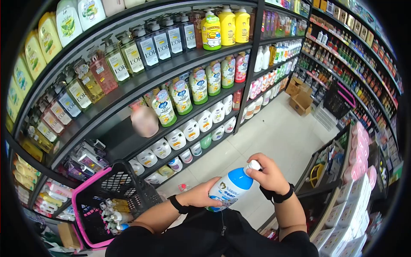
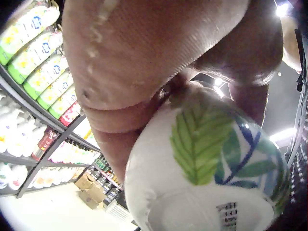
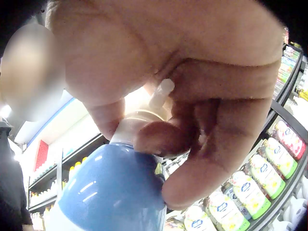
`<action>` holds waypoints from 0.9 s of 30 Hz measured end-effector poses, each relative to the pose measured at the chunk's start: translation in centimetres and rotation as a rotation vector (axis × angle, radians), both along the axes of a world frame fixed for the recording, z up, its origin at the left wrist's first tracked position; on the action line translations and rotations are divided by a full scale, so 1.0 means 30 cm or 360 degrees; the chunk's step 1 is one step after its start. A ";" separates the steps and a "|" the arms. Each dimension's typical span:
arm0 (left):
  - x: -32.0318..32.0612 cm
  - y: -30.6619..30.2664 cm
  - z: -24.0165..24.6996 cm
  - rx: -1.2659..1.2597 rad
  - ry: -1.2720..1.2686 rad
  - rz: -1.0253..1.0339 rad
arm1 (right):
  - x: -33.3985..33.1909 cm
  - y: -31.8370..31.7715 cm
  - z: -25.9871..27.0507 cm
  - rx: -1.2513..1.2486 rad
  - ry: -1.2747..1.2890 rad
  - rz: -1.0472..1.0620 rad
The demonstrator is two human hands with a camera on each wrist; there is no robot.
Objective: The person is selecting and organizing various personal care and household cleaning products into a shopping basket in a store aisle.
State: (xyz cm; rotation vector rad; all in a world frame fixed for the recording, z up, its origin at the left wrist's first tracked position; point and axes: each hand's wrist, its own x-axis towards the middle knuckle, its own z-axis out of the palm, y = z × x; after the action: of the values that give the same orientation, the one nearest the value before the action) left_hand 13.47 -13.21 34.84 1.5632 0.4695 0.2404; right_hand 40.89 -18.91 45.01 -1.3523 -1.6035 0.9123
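Observation:
A white and blue pump bottle (image 1: 234,185) is held tilted in front of the chest, its top toward the right. Around its lower body, the left hand (image 1: 198,193) grips with the thumb on the near side. Fingers of the right hand (image 1: 274,176) are curled about the white pump cap (image 1: 254,165). In the right wrist view, the pump's small nozzle (image 3: 163,91) pokes out between thumb and fingers, above the bottle's blue shoulder (image 3: 115,187). The left wrist view shows the bottle's base end (image 2: 187,207), with a green leaf print, close below the left palm (image 2: 144,62).
A black basket with a pink rim (image 1: 77,201) stands at left, several bottles (image 1: 117,216) inside. Shelves of pump bottles (image 1: 162,105) run along the left and ahead. Stacked white packs (image 1: 342,218) and pink packs (image 1: 358,150) line the right. Cardboard boxes (image 1: 301,102) lie on the floor.

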 end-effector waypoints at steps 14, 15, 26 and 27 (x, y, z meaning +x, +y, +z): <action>0.033 0.709 0.311 0.0378 -0.0952 0.0751 | -0.198 0.723 -0.050 0.0147 0.0818 0.0475; 0.033 0.763 0.333 0.0329 -0.0978 0.0785 | -0.223 0.780 -0.022 0.0178 0.0815 0.0497; 0.040 1.104 0.524 0.0863 -0.0823 0.1345 | -0.279 1.227 0.231 0.0331 0.0693 0.0664; 0.042 1.119 0.544 0.0881 -0.0812 0.1355 | -0.274 1.261 0.231 0.0327 0.0723 0.0707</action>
State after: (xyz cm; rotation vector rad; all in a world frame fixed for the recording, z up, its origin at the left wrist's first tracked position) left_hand 14.74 20.35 51.18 1.6577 0.6703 1.4862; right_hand 32.66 18.93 51.95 -0.5946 -1.6005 1.1779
